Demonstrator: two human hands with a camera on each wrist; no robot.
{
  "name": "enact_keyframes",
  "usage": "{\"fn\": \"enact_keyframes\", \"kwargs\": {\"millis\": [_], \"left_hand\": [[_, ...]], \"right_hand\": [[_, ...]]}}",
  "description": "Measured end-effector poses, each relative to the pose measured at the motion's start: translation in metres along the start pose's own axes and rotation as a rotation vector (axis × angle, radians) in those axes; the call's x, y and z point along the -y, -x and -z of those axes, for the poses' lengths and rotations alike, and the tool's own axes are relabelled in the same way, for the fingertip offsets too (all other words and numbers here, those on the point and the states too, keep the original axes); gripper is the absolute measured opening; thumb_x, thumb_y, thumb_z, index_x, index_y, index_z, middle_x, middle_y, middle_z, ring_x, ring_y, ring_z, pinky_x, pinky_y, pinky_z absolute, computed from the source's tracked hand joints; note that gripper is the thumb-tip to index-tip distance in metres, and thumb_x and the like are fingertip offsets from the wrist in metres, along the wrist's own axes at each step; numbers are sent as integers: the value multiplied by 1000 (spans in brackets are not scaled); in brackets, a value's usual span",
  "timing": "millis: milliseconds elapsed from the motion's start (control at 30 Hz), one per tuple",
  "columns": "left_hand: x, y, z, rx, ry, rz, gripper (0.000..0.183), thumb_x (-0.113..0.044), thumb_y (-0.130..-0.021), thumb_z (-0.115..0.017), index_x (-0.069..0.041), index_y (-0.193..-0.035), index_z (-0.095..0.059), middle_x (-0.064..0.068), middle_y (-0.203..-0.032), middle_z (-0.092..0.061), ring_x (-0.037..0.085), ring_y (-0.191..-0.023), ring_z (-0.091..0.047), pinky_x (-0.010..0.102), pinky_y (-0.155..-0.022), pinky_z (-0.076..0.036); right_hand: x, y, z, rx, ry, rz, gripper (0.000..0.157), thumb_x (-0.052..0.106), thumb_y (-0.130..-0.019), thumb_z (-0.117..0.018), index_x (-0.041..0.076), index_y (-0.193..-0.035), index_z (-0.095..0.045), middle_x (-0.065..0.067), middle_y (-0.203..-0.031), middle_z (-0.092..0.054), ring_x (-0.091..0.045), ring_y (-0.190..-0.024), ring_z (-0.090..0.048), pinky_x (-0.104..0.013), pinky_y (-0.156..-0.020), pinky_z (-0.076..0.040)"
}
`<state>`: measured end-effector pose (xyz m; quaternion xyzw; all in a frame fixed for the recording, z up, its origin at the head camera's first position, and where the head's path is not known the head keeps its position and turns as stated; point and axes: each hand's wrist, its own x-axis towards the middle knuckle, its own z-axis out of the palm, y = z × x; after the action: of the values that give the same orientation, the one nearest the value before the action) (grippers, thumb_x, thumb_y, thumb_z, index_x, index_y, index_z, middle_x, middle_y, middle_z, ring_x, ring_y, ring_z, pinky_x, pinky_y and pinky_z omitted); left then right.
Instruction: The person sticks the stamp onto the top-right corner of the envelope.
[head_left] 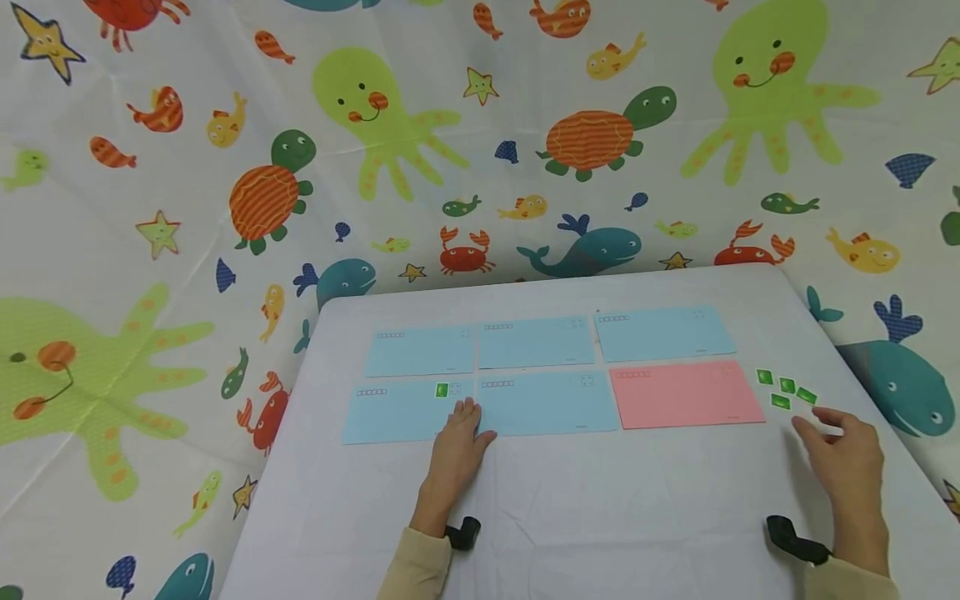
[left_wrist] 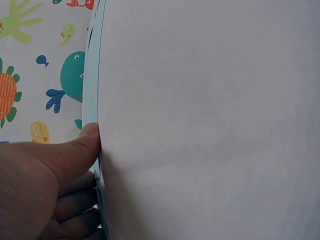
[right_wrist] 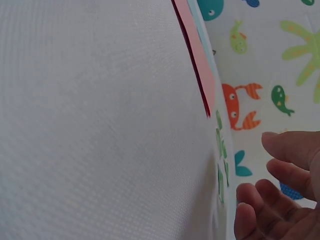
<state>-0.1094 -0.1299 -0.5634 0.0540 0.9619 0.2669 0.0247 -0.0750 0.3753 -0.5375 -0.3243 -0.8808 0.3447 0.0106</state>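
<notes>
My left hand (head_left: 459,433) rests on the lower edges of two blue envelopes, the front-left one (head_left: 390,421) and the front-middle one (head_left: 547,412), its fingers fairly straight. Just beyond its fingertips, a green stamp (head_left: 442,390) lies beside the printed square of the front-left envelope. In the left wrist view the thumb (left_wrist: 75,155) touches the envelope edge. My right hand (head_left: 847,454) hovers at the right with loosely bent fingers, thumb and forefinger apart, holding nothing. Close to its fingertips lie several loose green stamps (head_left: 787,386), also seen edge-on in the right wrist view.
A pink envelope (head_left: 686,396) lies front right, left of the loose stamps. Behind it is a row of blue envelopes (head_left: 536,343). They lie on a white-covered table (head_left: 600,508), with a sea-animal patterned cloth (head_left: 420,242) behind. Black wrist cameras (head_left: 798,542) sit at both wrists.
</notes>
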Motion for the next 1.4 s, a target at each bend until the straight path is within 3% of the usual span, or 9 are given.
{"fn": "enact_keyframes", "kwargs": {"millis": [467,767,867,1033,1400], "left_hand": [[-1,0,1,-14,-12,-3,56,-24,-94,-70,8,-137,-55,26,-149,-47,41,-142,-43,59,-111,-40],[-3,-1,0,-16,0,-7,56,-23,-94,-70,8,-137,-55,26,-150,-47,42,-142,-43,59,-111,-41],[-3,-2,0,-11,-1,-9,56,-23,-94,-69,9,-137,-55,26,-150,-46,42,-143,-42,59,-111,-40],[-4,-3,-1,-5,2,-8,56,-23,-94,-70,9,-138,-55,26,-150,-46,42,-143,-42,59,-111,-40],[-6,-4,-3,-3,1,-1,57,-23,-93,-70,8,-138,-54,26,-150,-46,42,-143,-42,58,-112,-40]], "right_hand": [[3,-9,-1,78,4,-24,63,30,-101,-56,-7,-148,-37,-37,-148,-29,-50,-124,-42,-36,-74,-44],[-1,-14,-2,75,14,-32,63,24,-100,-58,-8,-148,-36,-37,-147,-31,-50,-124,-41,-44,-78,-48],[-5,-18,-4,79,13,-43,65,25,-99,-58,-9,-149,-35,-37,-147,-30,-51,-125,-38,-48,-81,-48],[-9,-21,-5,85,9,-47,66,26,-99,-58,-10,-149,-33,-38,-148,-29,-52,-129,-33,-62,-99,-42],[-14,-28,-9,90,45,-64,65,28,-100,-58,-13,-145,-36,-41,-144,-25,-54,-131,-27,-66,-110,-34]]}}
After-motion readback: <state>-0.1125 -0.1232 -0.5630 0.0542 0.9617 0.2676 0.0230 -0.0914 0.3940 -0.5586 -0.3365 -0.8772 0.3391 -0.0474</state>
